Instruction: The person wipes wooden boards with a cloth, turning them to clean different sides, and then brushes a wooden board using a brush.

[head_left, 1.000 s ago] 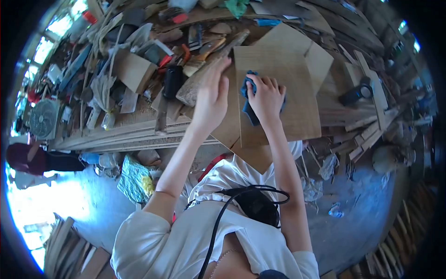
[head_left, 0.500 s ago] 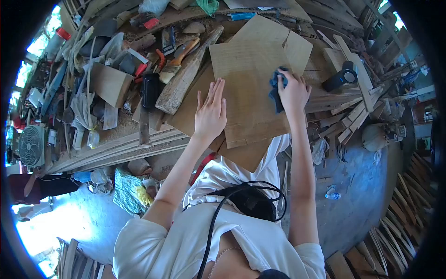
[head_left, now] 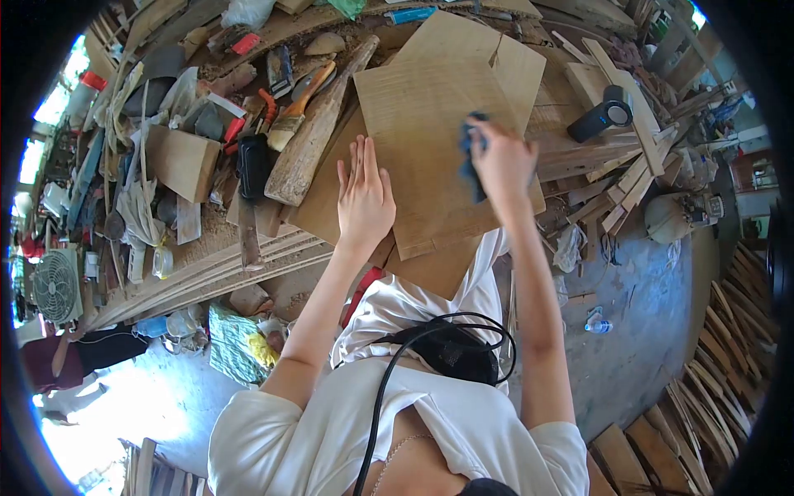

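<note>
The left hand (head_left: pixel 366 217) rests open, fingers nearly together, at the left edge of a wooden board (head_left: pixel 422 124) atop other panels (head_left: pixel 451 37); the right hand (head_left: pixel 506 169) clutches a blue cloth (head_left: pixel 469 169), seemingly mid-wipe. Another stroke calls for steady, even pressure.

Blurred hand, half-hidden cloth
The right hand (head_left: pixel 503 161) is blurred, and the blue cloth (head_left: pixel 471 172) is blurred and partly covered by its fingers. The lower board (head_left: pixel 451 269) is partly hidden by the top board (head_left: pixel 426 140). The green bag (head_left: pixel 351 7) is cut off by the upper edge. The label on the floor bottle (head_left: pixel 599 326) is too small to be read.
</note>
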`<action>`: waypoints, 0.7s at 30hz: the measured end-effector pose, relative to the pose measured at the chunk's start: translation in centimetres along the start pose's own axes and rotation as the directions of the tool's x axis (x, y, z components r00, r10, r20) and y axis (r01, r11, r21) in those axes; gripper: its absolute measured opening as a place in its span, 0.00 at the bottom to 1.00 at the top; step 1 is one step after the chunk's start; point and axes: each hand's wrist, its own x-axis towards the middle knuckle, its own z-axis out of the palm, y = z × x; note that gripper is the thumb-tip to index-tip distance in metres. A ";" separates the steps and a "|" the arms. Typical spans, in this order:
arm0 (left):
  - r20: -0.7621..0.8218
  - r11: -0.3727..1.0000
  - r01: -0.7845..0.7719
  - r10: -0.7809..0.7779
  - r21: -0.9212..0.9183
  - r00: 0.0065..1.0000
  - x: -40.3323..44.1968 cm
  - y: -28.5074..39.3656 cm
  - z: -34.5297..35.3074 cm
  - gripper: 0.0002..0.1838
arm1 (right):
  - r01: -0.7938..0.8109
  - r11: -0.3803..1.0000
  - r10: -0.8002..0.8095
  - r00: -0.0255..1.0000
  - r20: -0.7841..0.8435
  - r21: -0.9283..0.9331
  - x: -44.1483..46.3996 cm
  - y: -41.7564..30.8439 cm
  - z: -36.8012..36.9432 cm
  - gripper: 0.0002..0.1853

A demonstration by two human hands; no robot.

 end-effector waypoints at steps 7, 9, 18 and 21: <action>-0.011 1.000 0.000 0.000 -0.018 1.000 0.0 -0.4 0.1 0.27 | 0.031 0.999 -0.030 0.999 0.011 -0.016 -1.5 -4.6 1.1 0.10; -0.008 1.000 0.004 -0.004 -0.012 1.000 -0.1 -0.4 0.0 0.27 | 0.150 0.981 -0.154 0.988 0.026 0.123 -3.1 -8.3 1.5 0.10; -0.006 1.000 -0.002 0.002 -0.001 1.000 0.0 -0.2 0.1 0.27 | -0.140 0.989 0.139 0.990 -0.025 -0.053 -1.4 2.4 -1.1 0.10; -0.008 0.999 -0.003 0.003 -0.034 1.000 0.0 -0.3 0.3 0.26 | -0.170 0.978 0.161 0.984 -0.077 -0.124 -1.8 2.3 -0.7 0.11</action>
